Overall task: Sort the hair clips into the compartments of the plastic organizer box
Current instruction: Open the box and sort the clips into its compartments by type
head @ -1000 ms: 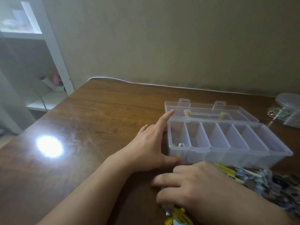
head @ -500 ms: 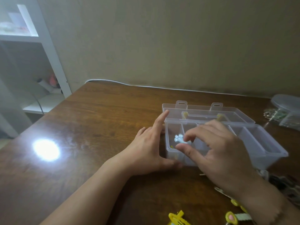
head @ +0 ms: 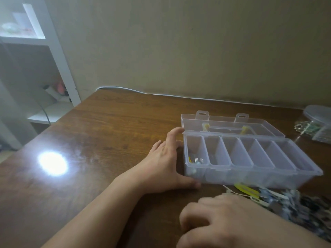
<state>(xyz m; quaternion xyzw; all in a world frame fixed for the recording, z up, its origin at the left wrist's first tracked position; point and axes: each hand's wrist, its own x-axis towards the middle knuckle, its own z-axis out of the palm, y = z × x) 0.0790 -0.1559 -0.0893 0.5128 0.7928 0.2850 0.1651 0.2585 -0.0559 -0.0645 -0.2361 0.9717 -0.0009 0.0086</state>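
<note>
The clear organizer box [head: 250, 156] is being steadied on the wooden counter [head: 111, 133] by the left hand [head: 161, 163], fingers straight against its left end. A few clips [head: 196, 160] are lying in the leftmost compartment. The right hand [head: 223, 222], fingers curled and blurred, is being held beside the clip pile [head: 290, 203]; whether anything is being gripped cannot be told.

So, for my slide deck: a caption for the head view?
Left hand steadies the open organizer box; right hand reaches toward loose hair clips.
</note>
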